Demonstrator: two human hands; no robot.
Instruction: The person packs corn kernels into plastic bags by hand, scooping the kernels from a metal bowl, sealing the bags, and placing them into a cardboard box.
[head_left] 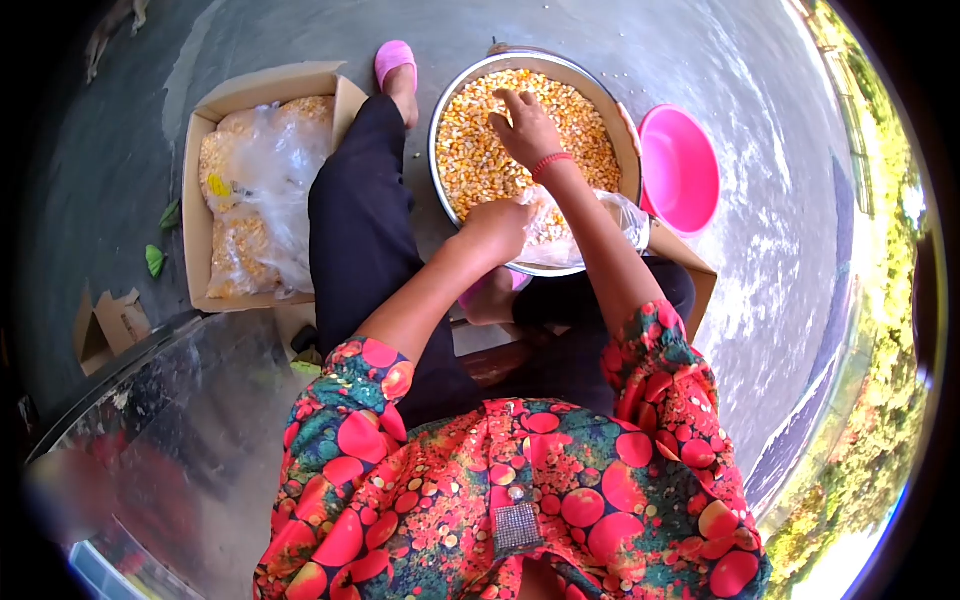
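A wide round metal basin [434,150] full of yellow and whitish corn kernels [480,130] stands in front of me. My left hand [497,232] is closed at the near rim, gripping the edge of a clear plastic bag [625,215]. The bag lies across the near side of the basin, with some kernels showing through it. Above the kernels, near the basin's middle, is my right hand [528,130], palm down. Its visible fingers are stretched and slightly apart, with nothing seen in them. A red bracelet [552,164] circles that wrist.
A cardboard box [192,240] on the left holds clear bags [285,190] of corn. A pink plastic tub [690,165] touches the basin's right side. Green leaves [155,260] and a cardboard piece [122,318] lie at far left. My legs flank the basin's near side.
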